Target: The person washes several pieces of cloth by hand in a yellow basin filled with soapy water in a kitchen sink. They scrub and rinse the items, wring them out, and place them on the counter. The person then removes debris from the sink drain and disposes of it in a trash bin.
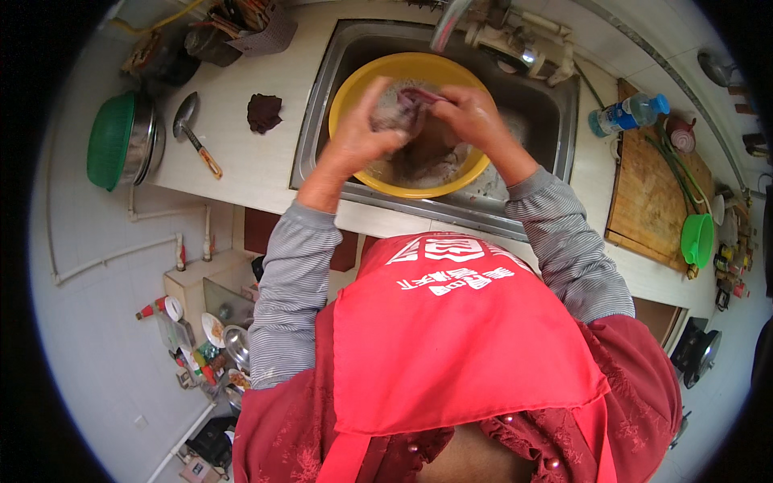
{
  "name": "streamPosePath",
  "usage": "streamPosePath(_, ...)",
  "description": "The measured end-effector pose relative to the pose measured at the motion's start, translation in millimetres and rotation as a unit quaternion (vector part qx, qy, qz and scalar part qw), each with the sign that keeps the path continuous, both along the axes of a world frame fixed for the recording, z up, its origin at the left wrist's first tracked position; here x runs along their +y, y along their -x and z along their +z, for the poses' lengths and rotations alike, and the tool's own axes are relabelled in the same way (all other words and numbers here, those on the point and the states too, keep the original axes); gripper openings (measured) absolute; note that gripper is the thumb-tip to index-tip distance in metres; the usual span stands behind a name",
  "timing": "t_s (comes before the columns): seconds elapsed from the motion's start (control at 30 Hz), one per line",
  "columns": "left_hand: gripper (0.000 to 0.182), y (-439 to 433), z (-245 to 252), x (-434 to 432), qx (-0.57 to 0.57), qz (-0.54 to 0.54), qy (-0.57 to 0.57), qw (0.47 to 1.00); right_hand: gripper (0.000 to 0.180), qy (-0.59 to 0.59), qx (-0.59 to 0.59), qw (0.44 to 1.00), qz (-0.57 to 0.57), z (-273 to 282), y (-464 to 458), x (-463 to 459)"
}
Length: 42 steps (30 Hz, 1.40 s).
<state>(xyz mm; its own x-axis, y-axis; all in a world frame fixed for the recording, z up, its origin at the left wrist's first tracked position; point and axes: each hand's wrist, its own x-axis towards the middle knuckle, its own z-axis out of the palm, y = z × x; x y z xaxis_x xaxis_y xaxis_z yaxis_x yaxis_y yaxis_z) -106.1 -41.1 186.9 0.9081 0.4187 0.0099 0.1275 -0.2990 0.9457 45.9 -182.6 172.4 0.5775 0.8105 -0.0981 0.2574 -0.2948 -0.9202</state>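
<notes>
A yellow plastic basin [416, 192] stands in the steel sink [546, 121], holding murky, sudsy water. Over the water, my right hand [474, 115] grips a wet purplish cloth [416, 95] between thumb and fingers. My left hand [362, 127] is at the basin's left side, blurred by motion, its thumb and fingers around the greyish, soapy side of the cloth; whether it grips the cloth is unclear. Something brownish lies in the water below, too blurred to name.
A faucet [450, 27] hangs over the basin's back rim. Left on the counter are a dark crumpled cloth [264, 113], a slotted ladle [196, 136] and a green colander [112, 142]. A wooden cutting board [646, 187] at right bears a plastic bottle [628, 115], an onion [682, 136] and a green bowl [697, 240].
</notes>
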Motion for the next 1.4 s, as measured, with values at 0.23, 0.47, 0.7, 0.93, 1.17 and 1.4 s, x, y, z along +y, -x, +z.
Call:
streamPosePath(0.23, 0.027, -17, 27, 5, -0.01, 0.09, 0.074, 0.993, 0.022, -0.245, 0.115, 0.963, 0.017, 16, 7, 11)
streamPosePath(0.47, 0.026, -10, 91, 46, -0.189, 0.071, -0.03, 0.979, 0.028, -0.092, 0.007, 0.995, -0.046, -26, -9, -47)
streamPosePath(0.7, 0.037, -28, -95, 40, 0.037, 0.034, -0.113, 0.992, 0.023, 0.081, 0.088, 0.989, -0.086, -93, 24, -96)
streamPosePath(0.93, 0.034, -15, -183, 17, 0.312, -0.046, -0.212, 0.925, 0.022, 0.068, 0.078, 0.99, -0.091, -122, 35, -107)
streamPosePath(1.17, 0.038, -60, -42, 50, -0.025, 0.123, -0.168, 0.978, 0.022, 0.075, 0.091, 0.987, -0.106, -119, 32, -109)
streamPosePath(1.4, 0.037, -62, -89, 32, -0.035, 0.076, -0.259, 0.962, 0.02, 0.133, 0.121, 0.979, -0.1, -119, 29, -107)
